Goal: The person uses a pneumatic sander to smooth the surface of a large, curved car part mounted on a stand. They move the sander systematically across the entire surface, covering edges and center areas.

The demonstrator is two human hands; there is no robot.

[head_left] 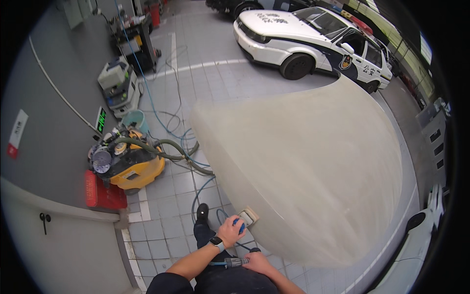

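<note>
A large car hood in dull beige primer [304, 158] lies before me, its curved edge towards me. My left hand [231, 231], with a watch on the wrist, grips a power sander with a blue top [239, 225]. The sander's pale rectangular pad [250, 217] rests against the hood near its edge. Lower down, my right hand [257, 261] is closed around the grey hose coupling [237, 262] close to my body. A blue hose runs from there. What holds up the hood is hidden beneath it.
A yellow dust extractor [137, 172] with green hoses stands at left, beside a teal bucket [135, 120] and a red box [104, 193]. Blue air hose [147, 84] crosses the tiled floor. A white police car [308, 40] stands beyond the hood; another car [407, 253] is at lower right.
</note>
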